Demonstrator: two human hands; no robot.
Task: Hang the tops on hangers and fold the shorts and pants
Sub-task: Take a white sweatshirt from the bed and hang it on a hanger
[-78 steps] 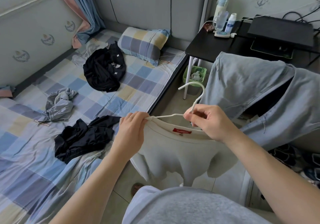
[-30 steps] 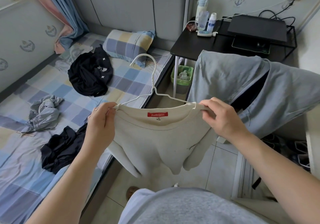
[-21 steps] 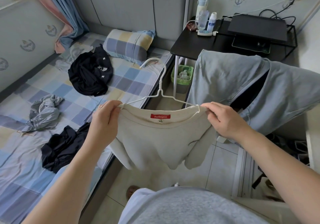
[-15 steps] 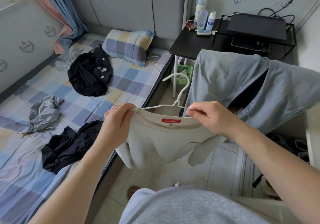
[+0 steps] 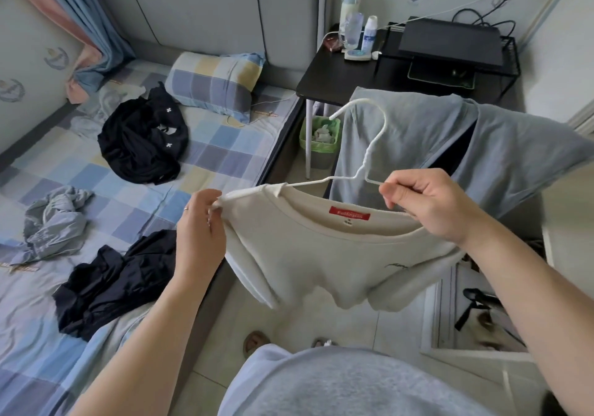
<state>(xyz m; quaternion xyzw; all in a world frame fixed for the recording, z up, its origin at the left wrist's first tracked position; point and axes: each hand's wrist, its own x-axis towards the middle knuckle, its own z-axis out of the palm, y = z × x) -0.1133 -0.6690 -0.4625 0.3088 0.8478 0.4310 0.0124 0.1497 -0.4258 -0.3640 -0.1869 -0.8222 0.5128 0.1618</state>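
Note:
A cream top (image 5: 324, 261) with a red neck label hangs in the air in front of me on a white wire hanger (image 5: 369, 155). My left hand (image 5: 201, 222) pinches the top's left shoulder where the hanger's arm goes into the fabric. My right hand (image 5: 427, 205) grips the hanger's right arm together with the collar edge; that arm is bare above the neckline. On the bed lie a black garment (image 5: 143, 136), a crumpled grey-blue one (image 5: 53, 222) and a dark heap (image 5: 109, 284) by the near edge.
A checked bed (image 5: 212, 158) with a pillow (image 5: 213, 83) fills the left. A black side table (image 5: 382, 78) carries bottles and a laptop stand. Grey-blue cloth (image 5: 450, 145) drapes over a chair on the right. A green bin (image 5: 319, 136) stands below the table.
The hanger's hook has swung up and rightward. My hands have spread apart, and the right end of the hanger now shows bare outside the neckline.

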